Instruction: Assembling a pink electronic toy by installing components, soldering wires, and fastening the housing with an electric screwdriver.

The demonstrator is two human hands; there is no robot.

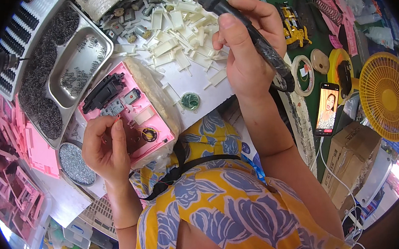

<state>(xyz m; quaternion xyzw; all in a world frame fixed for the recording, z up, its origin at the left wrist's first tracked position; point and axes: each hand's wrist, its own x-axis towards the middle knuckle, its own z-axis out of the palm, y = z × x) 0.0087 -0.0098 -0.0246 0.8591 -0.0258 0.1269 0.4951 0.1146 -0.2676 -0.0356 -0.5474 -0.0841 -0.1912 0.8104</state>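
My right hand [256,46] is closed around the black handle of a soldering iron [215,3], raised above the bench with its metal end toward the top edge. Below it on the left, my left hand [107,147] reaches over a pink plastic housing [162,121]. Thumb and forefinger pinch a thin reddish wire at the housing's near side. Inside sit a black moulded part [103,93], a small motor-like piece [132,96], a white plastic piece [144,114] and a round speaker-like disc [149,134] with yellow wires. A block wrapped in clear film [157,94] lies against the housing.
White plastic parts [176,37] and small motors are heaped behind the housing. Metal trays [80,52] of springs and a dish of small screws [77,163] stand left. A green-filled round dish [190,101] lies nearby. Right are a lit phone [327,109], a yellow fan [388,96] and cables.
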